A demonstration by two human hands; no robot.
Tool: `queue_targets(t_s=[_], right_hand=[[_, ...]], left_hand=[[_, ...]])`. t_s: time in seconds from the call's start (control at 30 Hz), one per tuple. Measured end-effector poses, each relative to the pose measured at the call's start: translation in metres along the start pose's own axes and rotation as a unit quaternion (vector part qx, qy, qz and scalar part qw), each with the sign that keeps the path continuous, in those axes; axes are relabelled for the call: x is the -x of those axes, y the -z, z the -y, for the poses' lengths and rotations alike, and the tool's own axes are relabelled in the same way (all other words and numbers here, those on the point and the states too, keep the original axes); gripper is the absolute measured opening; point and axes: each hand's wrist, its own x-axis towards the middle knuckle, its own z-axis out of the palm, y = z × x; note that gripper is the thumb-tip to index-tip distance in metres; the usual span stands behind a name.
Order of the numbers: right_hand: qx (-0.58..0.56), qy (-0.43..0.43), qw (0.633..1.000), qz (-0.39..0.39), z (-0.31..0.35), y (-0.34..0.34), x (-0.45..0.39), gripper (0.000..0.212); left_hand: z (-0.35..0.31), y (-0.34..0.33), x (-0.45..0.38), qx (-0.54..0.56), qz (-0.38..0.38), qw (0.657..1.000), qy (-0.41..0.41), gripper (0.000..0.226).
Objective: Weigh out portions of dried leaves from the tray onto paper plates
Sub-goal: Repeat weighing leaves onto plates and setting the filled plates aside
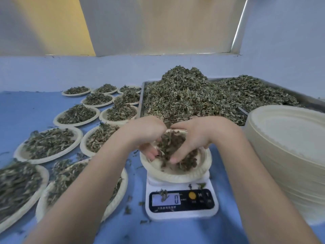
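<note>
A paper plate sits on a white digital scale whose display shows 0. Both my hands hang over the plate with a clump of dried leaves cupped between them. My left hand curls round the clump from the left, my right hand from the right, with the fingers pointing down. Behind them a metal tray is heaped with dried leaves.
Several filled paper plates cover the blue table on the left. A tall stack of empty paper plates stands at the right. Loose leaf bits lie on the scale and the table. A pale wall rises behind.
</note>
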Motion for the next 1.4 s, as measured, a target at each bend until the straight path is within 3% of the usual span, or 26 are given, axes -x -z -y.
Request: queue_targets(t_s=[0.13,0.23,0.33,0.4,0.6,0.83,1.07,1.13,1.27,1.33,1.4], right_hand=[[0.063,0.002,0.992,-0.107,-0.013,-0.003,0.007,0.096],[-0.053,0.067,0.973,-0.216,-0.021,-0.014,-0.004,0.092],[-0.169,0.138,0.924,-0.313,-0.023,-0.035,-0.022,0.077],[-0.215,0.153,0.904,-0.337,-0.024,-0.046,-0.032,0.067],[-0.270,0.170,0.865,-0.387,-0.029,-0.053,-0.041,0.052],[-0.330,0.137,0.853,-0.379,-0.035,-0.069,-0.037,0.055],[-0.318,0.086,0.867,-0.374,-0.037,-0.068,-0.036,0.058],[-0.298,0.032,0.877,-0.375,-0.040,-0.059,-0.042,0.054],[-0.203,-0.127,0.926,-0.292,-0.039,-0.018,-0.074,0.049],[-0.143,-0.148,0.952,-0.227,-0.031,0.003,-0.094,0.039],[-0.091,-0.125,0.976,-0.154,-0.024,0.013,-0.117,0.052]], left_hand=[[0.012,-0.005,0.001,-0.005,-0.085,0.995,-0.061,0.029],[0.023,-0.011,-0.004,0.015,-0.176,0.975,-0.131,0.028],[0.034,-0.026,-0.009,0.095,-0.255,0.943,-0.194,0.024],[0.040,-0.037,-0.011,0.149,-0.268,0.925,-0.225,0.025],[0.046,-0.038,-0.013,0.159,-0.274,0.908,-0.275,0.032],[0.065,-0.047,-0.014,0.194,-0.268,0.913,-0.239,0.030],[0.072,-0.046,-0.017,0.217,-0.258,0.918,-0.209,0.029],[0.072,-0.046,-0.017,0.229,-0.257,0.916,-0.205,0.029],[0.073,-0.046,-0.016,0.257,-0.260,0.912,-0.188,0.030],[0.073,-0.046,-0.017,0.260,-0.258,0.913,-0.181,0.031],[0.073,-0.046,-0.017,0.264,-0.256,0.913,-0.177,0.032]])
